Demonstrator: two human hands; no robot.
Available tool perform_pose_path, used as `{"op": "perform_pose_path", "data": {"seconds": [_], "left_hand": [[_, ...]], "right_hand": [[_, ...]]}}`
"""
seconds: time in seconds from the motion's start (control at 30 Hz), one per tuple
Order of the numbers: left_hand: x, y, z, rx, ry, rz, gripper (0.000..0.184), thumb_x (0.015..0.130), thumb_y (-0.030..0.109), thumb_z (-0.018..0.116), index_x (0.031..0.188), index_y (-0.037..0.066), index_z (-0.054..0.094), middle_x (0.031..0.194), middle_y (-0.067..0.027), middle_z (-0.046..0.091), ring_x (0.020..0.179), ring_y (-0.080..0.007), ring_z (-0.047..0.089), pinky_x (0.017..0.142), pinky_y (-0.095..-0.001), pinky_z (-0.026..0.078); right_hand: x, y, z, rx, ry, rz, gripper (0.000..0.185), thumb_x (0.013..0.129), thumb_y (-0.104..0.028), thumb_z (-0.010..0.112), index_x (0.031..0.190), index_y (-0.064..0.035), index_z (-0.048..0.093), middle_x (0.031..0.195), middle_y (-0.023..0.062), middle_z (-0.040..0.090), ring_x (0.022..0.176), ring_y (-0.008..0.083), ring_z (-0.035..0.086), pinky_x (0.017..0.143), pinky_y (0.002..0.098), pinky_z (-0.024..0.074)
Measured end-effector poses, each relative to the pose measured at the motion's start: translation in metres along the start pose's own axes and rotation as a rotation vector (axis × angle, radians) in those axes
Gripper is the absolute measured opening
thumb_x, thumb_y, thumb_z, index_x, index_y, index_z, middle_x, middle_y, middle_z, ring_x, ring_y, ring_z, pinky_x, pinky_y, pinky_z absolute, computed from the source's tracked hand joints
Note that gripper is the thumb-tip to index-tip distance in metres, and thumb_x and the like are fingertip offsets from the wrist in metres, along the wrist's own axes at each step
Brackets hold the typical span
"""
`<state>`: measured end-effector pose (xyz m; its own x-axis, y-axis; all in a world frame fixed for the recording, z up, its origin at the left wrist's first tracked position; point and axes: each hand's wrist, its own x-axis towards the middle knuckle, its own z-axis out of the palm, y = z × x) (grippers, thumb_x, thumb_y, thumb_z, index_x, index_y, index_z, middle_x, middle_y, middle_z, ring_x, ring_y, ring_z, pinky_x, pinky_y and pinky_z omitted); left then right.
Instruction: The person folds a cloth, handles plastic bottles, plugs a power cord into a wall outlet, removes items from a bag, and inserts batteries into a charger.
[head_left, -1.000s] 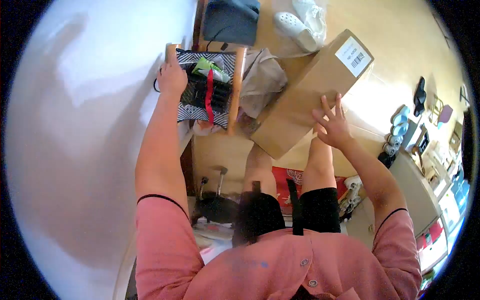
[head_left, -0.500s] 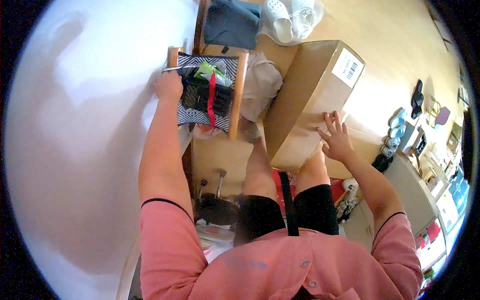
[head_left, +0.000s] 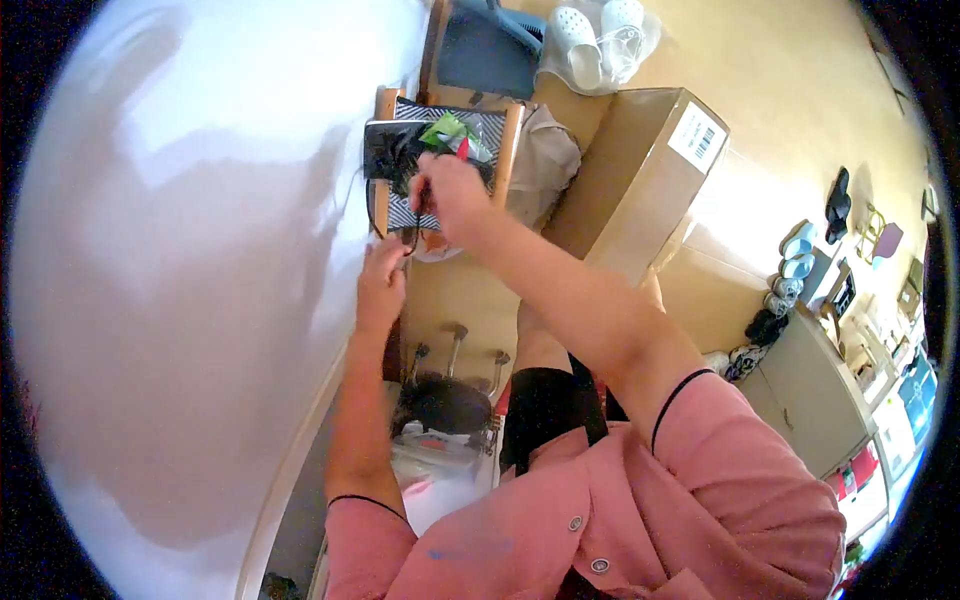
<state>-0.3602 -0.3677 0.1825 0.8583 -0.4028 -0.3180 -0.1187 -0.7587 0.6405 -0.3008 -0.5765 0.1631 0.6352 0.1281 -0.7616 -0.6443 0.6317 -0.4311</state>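
The hands are apart: the left hand sits below the right hand, with a thin, dark, curved cord between their fingertips; how firmly either grips, I cannot tell. Under the right hand is a rack, pale wooden rails holding black-and-white patterned cloth. Beyond that hand lie a shiny green packet and a flat black object.

Black-and-white geometric fabric between orange-brown rails
Toward the far right corner of the stand, a green-and-white packet and red strip; left edge, a black slab; near edge, a black cord. Beyond the right edge: beige cloth, brown carton, white label.
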Motion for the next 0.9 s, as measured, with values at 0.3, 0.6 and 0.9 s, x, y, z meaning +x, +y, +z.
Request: {"op": "perform_pose_path", "data": {"seconds": [0.3,0.6,0.9], "left_hand": [[0.1,0.16,-0.093,-0.874,-0.352,-0.645,0.04,0.098,0.03,0.048,0.124,0.0,0.052,0.113,-0.0161,0.063,0.088,-0.019,0.064,0.074,-0.0301,0.053],[-0.064,0.192,-0.058,0.102,-0.136,0.227,0.027,0.083,0.015,0.056,0.107,0.007,0.064,0.104,-0.0118,0.065,0.099,-0.0322,0.06,0.09,-0.0429,0.044],[-0.191,0.153,-0.037,0.696,-0.484,0.172,0.017,0.079,0.023,0.06,0.092,0.017,0.07,0.099,-0.0058,0.063,0.104,-0.0285,0.055,0.099,-0.0536,0.033]], "right_hand": [[-0.128,0.009,0.0,-1.036,-0.528,-0.491,0.034,0.09,-0.019,0.055,0.123,-0.0115,0.056,0.097,0.0143,0.065,0.084,0.0245,0.062,0.073,0.0364,0.0491],[-0.119,-0.131,-0.042,0.744,-0.334,0.309,0.038,0.097,-0.03,0.038,0.103,0.0019,0.057,0.086,0.0089,0.062,0.075,0.0246,0.059,0.067,0.042,0.0489],[-0.187,-0.252,0.047,-0.017,-0.097,-0.286,0.017,0.092,-0.022,0.06,0.092,-0.0062,0.055,0.066,-0.0005,0.048,0.054,0.0117,0.046,0.047,0.0269,0.041]]}}
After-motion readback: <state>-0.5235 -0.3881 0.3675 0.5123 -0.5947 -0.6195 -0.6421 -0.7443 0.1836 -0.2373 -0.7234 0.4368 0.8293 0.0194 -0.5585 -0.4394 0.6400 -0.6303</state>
